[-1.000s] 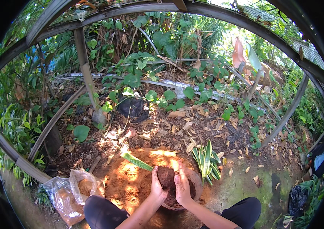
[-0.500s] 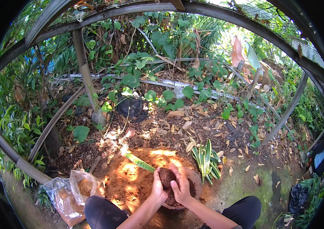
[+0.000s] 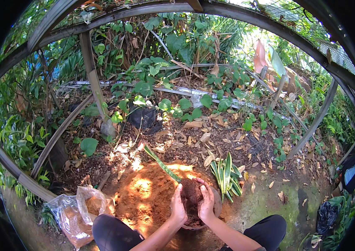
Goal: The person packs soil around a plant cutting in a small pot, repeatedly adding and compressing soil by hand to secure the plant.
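Note:
A ball of dark moist soil (image 3: 191,191) is cupped between my two palms. My left hand (image 3: 178,209) presses its left side, and my right hand (image 3: 206,204) curves round the right side with fingers bent over the top. From the clump a long green variegated leaf (image 3: 161,163), like a snake plant's, slants up to the far left. Below my hands stands a round basin (image 3: 218,206) holding more dark soil, partly hidden by my wrists. Right of it lies a bunch of yellow-edged snake plant leaves (image 3: 227,175).
Orange-brown loose soil (image 3: 137,196) is heaped left of the basin. A clear plastic bag (image 3: 73,215) with brown material sits at the lower left. Dry leaves, vines and wooden posts (image 3: 94,79) stand beyond. A black plastic bag (image 3: 325,217) lies at the right.
The leaf has swung from a low slant to a steeper one, its tip now farther away. My right hand has shifted to the clump's right side, and both hands moved slightly right.

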Demonstrator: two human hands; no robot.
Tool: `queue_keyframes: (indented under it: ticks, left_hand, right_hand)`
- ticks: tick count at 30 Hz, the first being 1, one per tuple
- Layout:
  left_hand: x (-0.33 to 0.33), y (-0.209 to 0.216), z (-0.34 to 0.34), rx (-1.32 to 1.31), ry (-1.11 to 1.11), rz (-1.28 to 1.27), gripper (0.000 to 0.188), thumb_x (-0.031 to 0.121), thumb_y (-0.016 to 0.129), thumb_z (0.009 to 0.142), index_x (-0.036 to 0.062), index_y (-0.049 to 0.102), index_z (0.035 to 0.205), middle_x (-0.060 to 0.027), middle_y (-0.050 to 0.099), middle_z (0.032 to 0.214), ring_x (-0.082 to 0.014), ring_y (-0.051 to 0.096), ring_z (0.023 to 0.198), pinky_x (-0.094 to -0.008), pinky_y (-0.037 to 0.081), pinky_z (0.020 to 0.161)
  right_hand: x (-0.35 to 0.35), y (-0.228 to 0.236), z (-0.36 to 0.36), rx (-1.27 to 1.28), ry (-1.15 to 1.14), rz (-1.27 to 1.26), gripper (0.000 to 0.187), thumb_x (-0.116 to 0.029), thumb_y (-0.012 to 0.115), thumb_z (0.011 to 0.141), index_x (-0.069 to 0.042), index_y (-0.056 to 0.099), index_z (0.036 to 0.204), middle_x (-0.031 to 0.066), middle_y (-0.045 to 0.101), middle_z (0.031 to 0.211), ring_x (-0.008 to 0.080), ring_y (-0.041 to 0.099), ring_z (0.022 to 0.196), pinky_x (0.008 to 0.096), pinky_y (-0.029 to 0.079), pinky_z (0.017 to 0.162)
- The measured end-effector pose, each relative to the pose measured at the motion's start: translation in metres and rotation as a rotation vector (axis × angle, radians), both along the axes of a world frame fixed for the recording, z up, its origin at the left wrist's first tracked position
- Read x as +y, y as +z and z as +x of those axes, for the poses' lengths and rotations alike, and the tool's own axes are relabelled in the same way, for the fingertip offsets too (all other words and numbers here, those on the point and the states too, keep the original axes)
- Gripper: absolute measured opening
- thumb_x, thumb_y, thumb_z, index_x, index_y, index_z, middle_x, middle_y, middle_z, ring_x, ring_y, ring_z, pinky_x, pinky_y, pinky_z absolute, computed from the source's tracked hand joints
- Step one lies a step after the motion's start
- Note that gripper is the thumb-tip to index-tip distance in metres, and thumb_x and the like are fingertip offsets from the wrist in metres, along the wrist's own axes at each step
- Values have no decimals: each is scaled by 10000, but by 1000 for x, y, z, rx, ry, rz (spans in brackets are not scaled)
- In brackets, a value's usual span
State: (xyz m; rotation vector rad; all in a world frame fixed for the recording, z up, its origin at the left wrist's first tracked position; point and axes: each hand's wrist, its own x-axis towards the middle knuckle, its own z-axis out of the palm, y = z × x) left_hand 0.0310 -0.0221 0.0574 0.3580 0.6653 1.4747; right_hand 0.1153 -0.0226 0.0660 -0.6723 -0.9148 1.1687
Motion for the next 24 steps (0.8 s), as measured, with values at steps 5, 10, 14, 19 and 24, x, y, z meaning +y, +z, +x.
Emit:
queue_keyframes:
  ticks: [5, 10, 14, 19, 24]
  left_hand:
    - [13, 1, -14, -310, -2, -66, 298, 400, 462, 977, 146, 574, 1084, -61, 657, 1052, -206, 631, 996, -385, 500, 903]
    - [12, 5, -17, -274, -37, -169, 355, 462, 487, 948, 138, 585, 1054, -64, 668, 1012, -229, 642, 942, -407, 505, 875]
    - [9, 9, -16, -228, -17, -225, 421, 507, 493, 931, 119, 602, 1053, -61, 671, 1022, -246, 640, 942, -412, 506, 869]
    - [13, 7, -20, -307, -64, -184, 447, 522, 479, 933, 119, 600, 1084, -70, 665, 1048, -239, 634, 980, -419, 500, 893]
    - [13, 1, -19, -182, -24, -289, 448, 508, 446, 958, 111, 574, 1120, -63, 656, 1058, -233, 634, 971, -404, 507, 891]
  right_hand:
    - [-6, -4, -3, -360, 182, -20, 593, -342, 436, 1003, 73, 325, 1412, 197, 391, 1440, 291, 299, 1391, 401, 159, 1159]
    - [-10, 2, 5, -980, -208, 509, 648, -284, 453, 978, 63, 202, 1465, 281, 182, 1526, 453, 201, 1406, 477, 163, 1151]
    - [-7, 6, 7, -942, -84, 550, 642, -282, 490, 956, 61, 263, 1449, 283, 282, 1487, 434, 259, 1393, 468, 207, 1141]
    - [-7, 4, 9, -911, -107, 530, 575, -270, 483, 954, 48, 354, 1415, 235, 378, 1454, 391, 343, 1361, 433, 240, 1135]
    - [-8, -1, 8, -766, -294, 487, 546, -262, 447, 978, 41, 344, 1420, 227, 396, 1445, 389, 335, 1370, 450, 242, 1137]
